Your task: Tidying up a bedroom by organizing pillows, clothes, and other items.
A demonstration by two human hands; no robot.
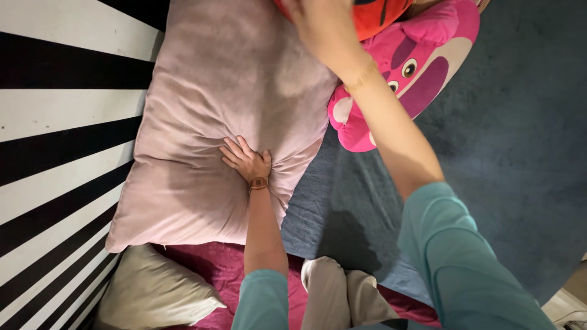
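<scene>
Nearest the camera, at six o'clock, are the person's bent knees in pale trousers (339, 296) and two teal sleeves (471, 263), over a magenta cover (214, 263); a beige cushion (153, 290) lies at seven o'clock against the black-and-white striped surface (55, 128) that fills the nine o'clock side. Just past the knees, near the centre, the left hand (246, 160), with a brown watch (258, 183) at its wrist, presses flat into the large pink pillow (226, 116), fingers spread and loose, gripping nothing, and the fabric creases around it. The pillow stretches from the centre out to eleven o'clock, its lower right corner on the blue carpet (513, 153), which spreads from five o'clock to three o'clock. Farther on, at one o'clock, a bright pink plush toy (416, 67) with cartoon eyes lies just beside the pillow's right edge. Farthest away, at twelve o'clock, the right hand (321, 24) reaches up onto an orange-red plush toy (376, 15); whether it clasps the toy cannot be told, since its fingers are blurred and cut off by the frame edge.
</scene>
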